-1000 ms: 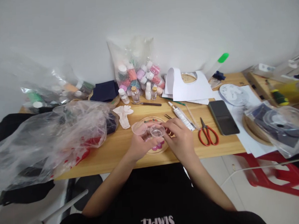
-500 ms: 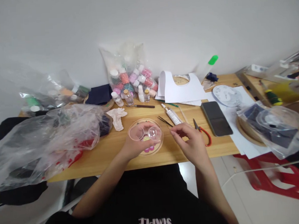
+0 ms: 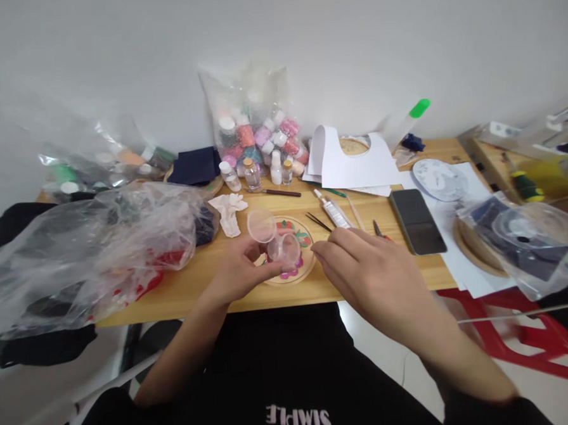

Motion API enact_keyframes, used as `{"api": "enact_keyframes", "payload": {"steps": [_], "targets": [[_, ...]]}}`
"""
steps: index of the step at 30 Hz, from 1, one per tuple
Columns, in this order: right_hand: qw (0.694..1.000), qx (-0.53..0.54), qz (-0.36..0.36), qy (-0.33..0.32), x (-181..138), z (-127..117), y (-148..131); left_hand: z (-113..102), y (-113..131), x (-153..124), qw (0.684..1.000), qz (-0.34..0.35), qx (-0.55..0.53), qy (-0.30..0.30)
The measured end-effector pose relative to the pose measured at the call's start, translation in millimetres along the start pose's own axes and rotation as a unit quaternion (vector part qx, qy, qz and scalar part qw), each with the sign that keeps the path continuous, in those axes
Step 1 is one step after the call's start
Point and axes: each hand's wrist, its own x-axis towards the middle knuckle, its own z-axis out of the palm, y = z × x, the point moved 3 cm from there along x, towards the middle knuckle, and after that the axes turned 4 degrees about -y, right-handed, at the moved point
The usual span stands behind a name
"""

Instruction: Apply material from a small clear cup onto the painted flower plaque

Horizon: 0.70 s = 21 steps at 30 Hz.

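Note:
My left hand (image 3: 242, 265) is wrapped around a small clear plastic cup (image 3: 285, 250) with its round lid (image 3: 261, 226) hanging open on the far left side. Under the cup lies a round wooden disc (image 3: 306, 262) painted with green leaves and pink and red shapes, partly hidden by the hand. My right hand (image 3: 367, 268) is beside the cup, thumb and fingers pinched together. Whatever they hold, if anything, is too small to make out. Just beyond that hand are black tweezers (image 3: 318, 221), a white glue tube (image 3: 335, 210) and the tip of pliers (image 3: 377, 228).
Small bottles (image 3: 252, 175) and a bag of colourful jars (image 3: 261, 131) stand along the wall. A crumpled tissue (image 3: 229, 212) and a big plastic bag (image 3: 100, 247) are on the left. At right lie a phone (image 3: 418, 221), papers and a bagged hoop (image 3: 481, 246).
My right hand has turned over, back upward, and come closer to the cup, now covering the pliers' orange handles. The cup has tipped in my left hand, its lid now higher.

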Motion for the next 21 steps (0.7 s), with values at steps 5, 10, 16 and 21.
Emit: {"api": "enact_keyframes", "payload": {"steps": [5,10,16,21], "targets": [[0.998,-0.032,-0.054,0.002,22.5,-3.6,-16.6,-15.6,-0.2,-13.1,0.997,0.021,-0.054,0.041],[0.996,-0.042,-0.083,0.002,32.7,-0.8,-23.9,-24.9,-0.2,-16.6,0.996,0.031,-0.052,0.058],[0.994,-0.060,-0.095,-0.004,40.0,-3.7,-27.9,-29.1,3.7,-16.4,0.994,0.038,-0.087,0.057],[0.994,-0.028,-0.097,-0.040,40.0,-6.8,-28.6,-32.4,-1.3,-16.1,0.994,0.040,-0.091,0.050]]}}
